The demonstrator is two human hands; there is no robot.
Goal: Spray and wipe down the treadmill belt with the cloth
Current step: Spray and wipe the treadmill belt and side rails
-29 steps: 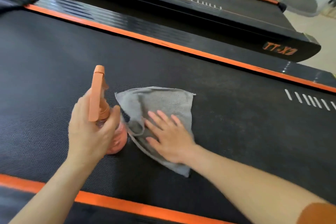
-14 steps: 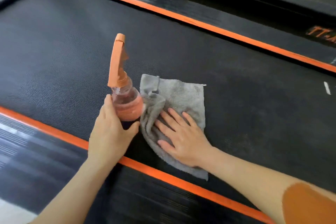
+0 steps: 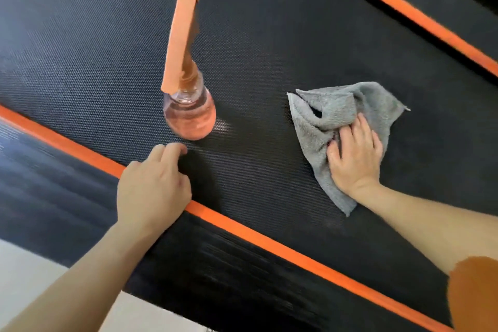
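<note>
while the bottle (image 3: 190,116) stands upright on the belt (image 3: 256,48), seemingly to leave wiping unhindered, the left hand (image 3: 153,183) hangs just beside it, loosely curled and empty; the right hand (image 3: 355,159) bunches the cloth (image 3: 336,105) in curled fingers, pressing it onto the belt

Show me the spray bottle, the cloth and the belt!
spray bottle (image 3: 190,116), head view, on its clear round body.
cloth (image 3: 339,105), head view, on its bunched upper fold.
belt (image 3: 80,48), head view, on bare black surface.
</note>
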